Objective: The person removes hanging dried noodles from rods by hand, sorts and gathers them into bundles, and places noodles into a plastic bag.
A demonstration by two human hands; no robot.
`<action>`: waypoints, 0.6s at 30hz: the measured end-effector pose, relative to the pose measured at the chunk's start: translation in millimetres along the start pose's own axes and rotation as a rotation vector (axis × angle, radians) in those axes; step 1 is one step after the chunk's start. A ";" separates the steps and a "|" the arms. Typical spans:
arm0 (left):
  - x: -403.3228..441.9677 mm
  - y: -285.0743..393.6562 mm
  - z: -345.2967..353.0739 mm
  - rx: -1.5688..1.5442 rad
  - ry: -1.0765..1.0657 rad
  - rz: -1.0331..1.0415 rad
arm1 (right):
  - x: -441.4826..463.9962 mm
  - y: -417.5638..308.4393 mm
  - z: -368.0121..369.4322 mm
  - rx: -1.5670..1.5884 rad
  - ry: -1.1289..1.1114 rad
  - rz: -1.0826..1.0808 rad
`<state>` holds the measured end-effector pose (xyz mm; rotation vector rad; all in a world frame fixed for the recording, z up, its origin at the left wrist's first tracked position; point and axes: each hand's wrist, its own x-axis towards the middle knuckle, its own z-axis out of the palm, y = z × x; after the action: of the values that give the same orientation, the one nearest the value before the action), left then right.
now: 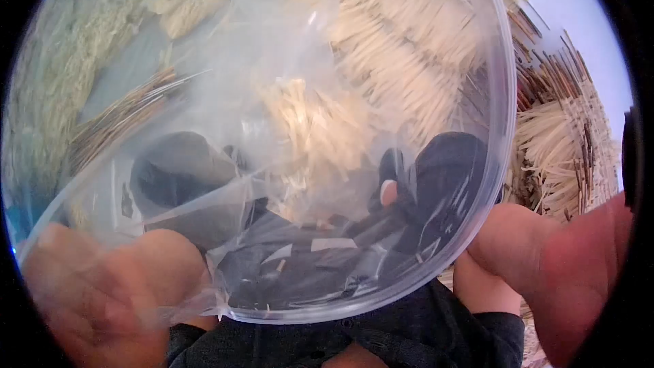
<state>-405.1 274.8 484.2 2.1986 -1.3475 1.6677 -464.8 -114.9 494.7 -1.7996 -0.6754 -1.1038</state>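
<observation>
A clear plastic bag (272, 163) is spread across most of the head view, close to the camera, its thick curved edge running down the right side and along the bottom. My left hand (116, 286), blurred and partly behind the film, has its fingers closed on the bag at lower left. At lower right my right hand (545, 252) grips the bag's edge, with the fingertips hidden. Through the plastic a bunch of pale strips (313, 123) shows between my dark-clothed knees.
Many pale strips (409, 34) lie in rows at upper right. Thin brown sticks (129, 112) lie at left. Further bundles of strips with dark tips (562, 143) stand at far right. Rough tan material (61, 75) lines the left side.
</observation>
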 end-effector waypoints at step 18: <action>53.2 47.0 70.8 -0.521 -0.134 -0.627 | -8.5 -6.8 -2.5 0.175 -0.063 -0.005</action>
<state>-382.2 177.4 478.2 2.1118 -0.8379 0.8509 -475.1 -114.0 490.4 -1.6889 -0.7899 -0.9629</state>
